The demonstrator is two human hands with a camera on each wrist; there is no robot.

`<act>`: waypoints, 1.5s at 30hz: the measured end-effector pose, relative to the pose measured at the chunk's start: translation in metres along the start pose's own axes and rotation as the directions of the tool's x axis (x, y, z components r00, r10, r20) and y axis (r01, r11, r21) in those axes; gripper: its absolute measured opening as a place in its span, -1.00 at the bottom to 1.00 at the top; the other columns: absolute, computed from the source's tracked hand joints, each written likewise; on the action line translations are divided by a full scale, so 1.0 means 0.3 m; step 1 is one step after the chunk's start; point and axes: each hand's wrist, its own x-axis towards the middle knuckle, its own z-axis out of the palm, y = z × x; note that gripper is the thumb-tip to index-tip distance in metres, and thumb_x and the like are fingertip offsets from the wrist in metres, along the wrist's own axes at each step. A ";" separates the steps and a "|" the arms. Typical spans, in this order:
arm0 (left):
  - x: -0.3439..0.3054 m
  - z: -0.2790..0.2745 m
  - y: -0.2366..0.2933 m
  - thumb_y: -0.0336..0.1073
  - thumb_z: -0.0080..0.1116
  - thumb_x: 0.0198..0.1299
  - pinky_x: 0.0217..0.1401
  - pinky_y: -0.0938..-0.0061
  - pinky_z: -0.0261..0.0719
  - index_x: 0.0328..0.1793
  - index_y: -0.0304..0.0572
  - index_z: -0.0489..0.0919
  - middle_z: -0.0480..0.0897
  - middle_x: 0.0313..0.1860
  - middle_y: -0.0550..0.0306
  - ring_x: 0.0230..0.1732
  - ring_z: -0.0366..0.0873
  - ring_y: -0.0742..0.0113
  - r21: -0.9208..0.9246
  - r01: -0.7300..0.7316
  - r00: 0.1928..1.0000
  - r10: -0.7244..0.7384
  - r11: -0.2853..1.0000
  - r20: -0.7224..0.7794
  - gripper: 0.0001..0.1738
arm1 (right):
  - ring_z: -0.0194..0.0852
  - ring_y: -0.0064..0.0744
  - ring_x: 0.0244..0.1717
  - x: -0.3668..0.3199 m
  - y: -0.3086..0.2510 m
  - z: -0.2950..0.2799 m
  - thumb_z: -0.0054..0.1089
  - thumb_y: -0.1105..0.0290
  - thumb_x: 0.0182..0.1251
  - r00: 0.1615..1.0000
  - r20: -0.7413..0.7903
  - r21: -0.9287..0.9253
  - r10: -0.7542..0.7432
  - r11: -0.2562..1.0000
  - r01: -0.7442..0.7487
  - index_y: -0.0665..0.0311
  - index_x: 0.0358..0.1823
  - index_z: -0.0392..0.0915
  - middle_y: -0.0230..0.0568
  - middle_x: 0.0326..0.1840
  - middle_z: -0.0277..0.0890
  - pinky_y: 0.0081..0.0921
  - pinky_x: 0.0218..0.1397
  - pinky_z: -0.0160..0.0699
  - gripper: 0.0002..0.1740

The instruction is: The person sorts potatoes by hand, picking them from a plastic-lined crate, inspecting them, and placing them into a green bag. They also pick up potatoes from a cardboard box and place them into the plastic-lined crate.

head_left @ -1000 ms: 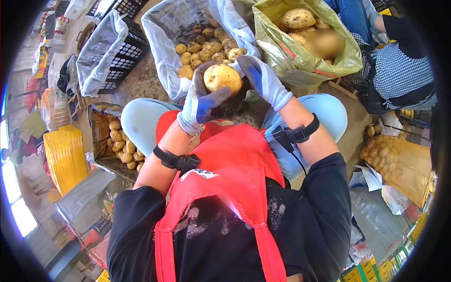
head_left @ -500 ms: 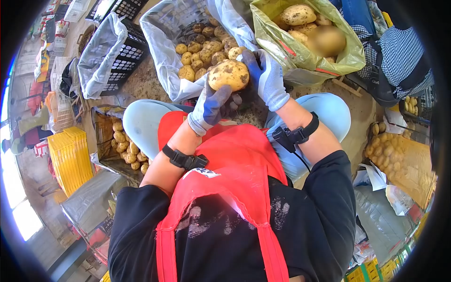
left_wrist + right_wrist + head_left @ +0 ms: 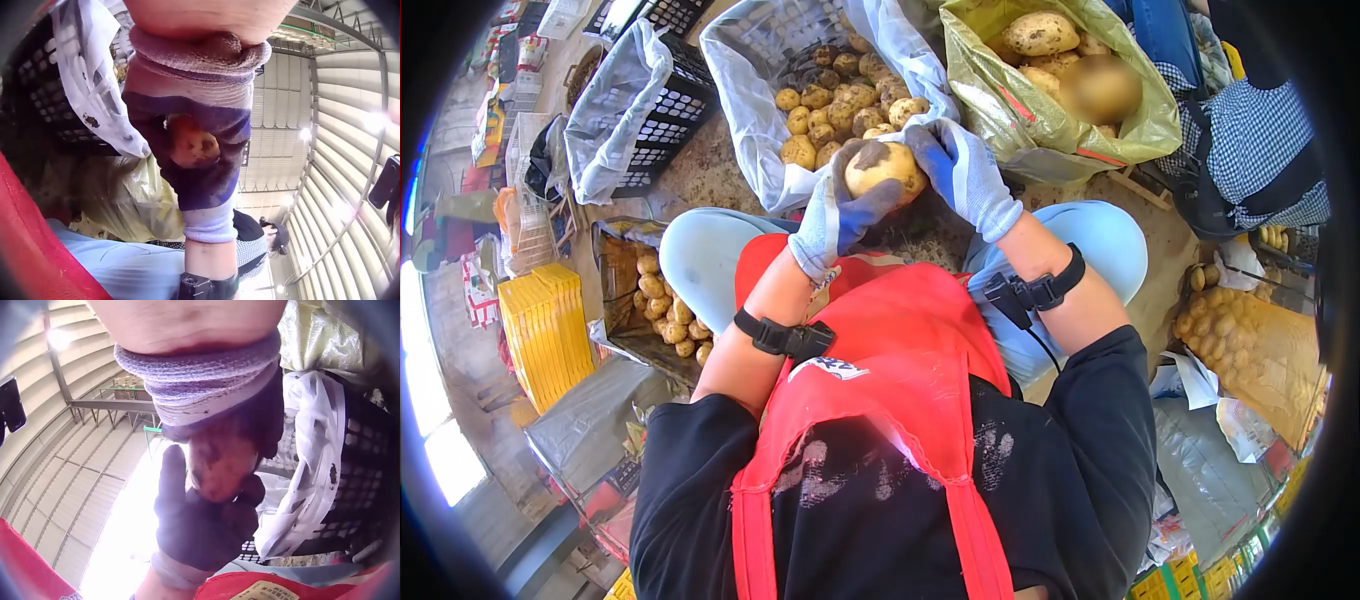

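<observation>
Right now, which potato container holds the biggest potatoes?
The yellow-green plastic bag, beside the white-lined crate; its potatoes are clearly larger than the crate's.

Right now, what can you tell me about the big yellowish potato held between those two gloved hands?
The large, oval, pale yellow potato has skin smudged with dark soil, mostly at one end. It looks whole and is held in the air, just short of a white-plastic-lined crate of smaller potatoes. The left hand, in a grey-and-blue glove, wraps it from below, thumb over its end; the right hand, gloved alike, grips the other side.
</observation>
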 end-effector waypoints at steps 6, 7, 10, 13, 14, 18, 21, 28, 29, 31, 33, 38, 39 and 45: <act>0.008 0.002 -0.004 -0.36 0.54 -0.02 0.32 0.41 0.45 0.44 -0.22 0.30 0.47 0.29 0.10 0.25 0.45 0.35 0.047 -0.067 0.971 0.054 0.997 0.234 -0.12 | 0.57 0.05 -0.08 -0.044 -0.011 0.031 0.29 -0.08 0.28 0.970 0.121 -0.277 -0.213 0.931 0.239 0.30 -0.03 0.53 0.09 -0.09 0.57 -0.14 -0.03 0.55 -0.45; -0.002 0.007 0.002 -0.37 0.53 -0.02 0.33 0.40 0.44 0.44 -0.22 0.31 0.46 0.30 0.09 0.26 0.44 0.34 0.017 -0.032 0.974 0.028 0.999 0.225 -0.12 | 0.57 0.09 -0.10 -0.048 -0.018 0.028 0.29 -0.07 0.27 0.961 0.120 -0.339 -0.249 0.899 0.276 0.30 -0.05 0.54 0.08 -0.13 0.57 -0.14 -0.05 0.55 -0.46; -0.011 0.032 0.034 -0.37 0.53 -0.02 0.37 0.37 0.41 0.43 -0.21 0.34 0.45 0.31 0.08 0.28 0.43 0.31 0.074 -0.082 0.975 0.064 0.994 0.215 -0.14 | 0.56 0.15 -0.21 -0.033 0.045 0.028 0.24 0.09 0.33 0.977 0.039 -0.245 -0.209 0.946 0.212 0.33 -0.23 0.55 0.05 -0.29 0.55 -0.12 -0.10 0.53 -0.62; -0.016 0.021 0.026 -0.33 0.54 -0.02 0.39 0.32 0.37 0.42 -0.22 0.36 0.46 0.30 0.07 0.31 0.40 0.26 0.210 -0.219 0.960 0.171 0.953 0.222 -0.15 | 0.60 -0.15 -0.33 -0.014 0.049 0.027 0.20 0.15 0.40 0.986 -0.102 -0.071 -0.129 0.990 0.122 0.38 -0.26 0.58 -0.04 -0.39 0.60 -0.26 -0.18 0.53 -0.64; -0.035 0.032 0.041 -0.32 0.54 -0.03 0.40 0.31 0.36 0.41 -0.23 0.36 0.47 0.29 0.06 0.32 0.40 0.24 0.106 -0.128 0.975 0.105 0.986 0.198 -0.15 | 0.61 -0.24 -0.34 -0.006 0.059 0.035 0.22 0.14 0.40 0.991 -0.126 0.057 -0.052 0.997 0.060 0.39 -0.22 0.59 -0.05 -0.40 0.62 -0.30 -0.21 0.53 -0.63; -0.005 -0.004 0.007 -0.38 0.56 -0.11 0.41 0.27 0.36 0.44 -0.25 0.33 0.45 0.29 0.02 0.32 0.39 0.20 0.466 -0.396 0.918 0.344 0.791 0.197 -0.07 | 0.53 -0.44 -0.29 0.006 0.052 0.048 0.28 0.03 0.35 0.996 0.088 0.258 0.015 0.965 -0.038 0.40 -0.18 0.61 -0.13 -0.34 0.59 -0.40 -0.16 0.50 -0.53; -0.005 0.008 -0.018 -0.52 0.46 -0.03 0.38 0.34 0.40 0.52 -0.23 0.18 0.40 0.34 0.02 0.31 0.40 0.26 0.329 -0.315 0.947 0.269 0.890 0.177 -0.03 | 0.58 -0.22 -0.18 -0.038 -0.034 0.024 0.34 -0.11 0.24 0.990 0.133 -0.001 -0.054 0.999 0.054 0.38 -0.04 0.54 0.01 -0.20 0.59 -0.32 -0.07 0.53 -0.37; -0.016 0.043 -0.010 -0.54 0.46 0.00 0.35 0.35 0.46 0.53 -0.20 0.17 0.39 0.37 0.06 0.34 0.39 0.31 0.313 -0.355 0.927 0.288 0.881 0.241 -0.04 | 0.61 0.19 -0.22 -0.051 0.016 0.009 0.14 0.10 0.39 0.962 0.008 -0.188 -0.272 0.945 0.268 0.35 -0.11 0.53 0.20 -0.33 0.59 -0.12 -0.20 0.55 -0.61; -0.019 0.041 -0.015 -0.51 0.49 -0.03 0.37 0.34 0.43 0.51 -0.20 0.20 0.38 0.37 0.05 0.34 0.38 0.29 0.236 -0.287 0.947 0.238 0.929 0.215 -0.03 | 0.61 0.20 -0.22 -0.051 0.019 0.004 0.11 0.16 0.41 0.961 -0.007 -0.142 -0.275 0.952 0.272 0.36 -0.14 0.53 0.21 -0.32 0.59 -0.13 -0.20 0.54 -0.65; -0.030 0.034 -0.031 -0.46 0.56 -0.10 0.41 0.32 0.38 0.49 -0.22 0.24 0.38 0.36 0.04 0.35 0.38 0.25 0.073 -0.144 0.976 0.130 0.987 0.177 -0.01 | 0.60 0.20 -0.22 -0.048 0.035 0.009 0.06 0.24 0.44 0.952 -0.087 -0.104 -0.294 0.953 0.285 0.38 -0.17 0.53 0.24 -0.30 0.58 -0.16 -0.20 0.54 -0.71; -0.058 0.044 0.018 -0.44 0.50 -0.02 0.40 0.34 0.40 0.48 -0.19 0.27 0.41 0.33 0.07 0.33 0.40 0.29 -0.080 -0.090 0.979 0.103 0.993 0.175 -0.09 | 0.58 0.19 -0.25 -0.040 0.041 0.024 0.04 0.30 0.45 0.921 -0.211 -0.129 -0.327 0.943 0.306 0.40 -0.17 0.53 0.25 -0.28 0.57 -0.19 -0.20 0.53 -0.74; -0.070 0.007 0.088 -0.29 0.19 0.29 0.32 0.42 0.45 0.45 -0.18 0.32 0.50 0.23 0.11 0.26 0.46 0.34 -0.163 -0.088 0.989 0.106 0.983 0.104 -0.39 | 0.62 -0.34 -0.12 -0.030 0.034 0.022 0.07 0.26 0.51 0.987 -0.089 0.156 -0.134 0.977 0.147 0.37 -0.03 0.58 -0.13 -0.17 0.68 -0.38 -0.01 0.54 -0.70; -0.068 0.002 0.088 -0.26 0.17 0.31 0.33 0.42 0.44 0.43 -0.18 0.35 0.49 0.24 0.11 0.25 0.46 0.34 -0.052 -0.138 0.987 0.141 0.989 0.078 -0.43 | 0.60 -0.33 -0.14 -0.029 0.032 0.037 0.05 0.23 0.52 0.997 -0.071 0.479 0.014 0.877 0.022 0.37 -0.04 0.59 -0.13 -0.20 0.66 -0.39 -0.01 0.53 -0.69; -0.013 -0.017 -0.020 -0.16 -0.08 0.50 0.39 0.41 0.34 0.34 -0.30 0.48 0.45 0.33 0.07 0.28 0.43 0.33 0.045 -0.289 0.956 0.291 0.956 -0.045 -0.55 | 0.57 -0.34 -0.25 -0.033 -0.023 0.045 0.14 -0.02 0.45 0.985 0.087 0.063 -0.149 0.988 0.143 0.36 -0.01 0.63 -0.11 -0.31 0.62 -0.37 -0.10 0.49 -0.49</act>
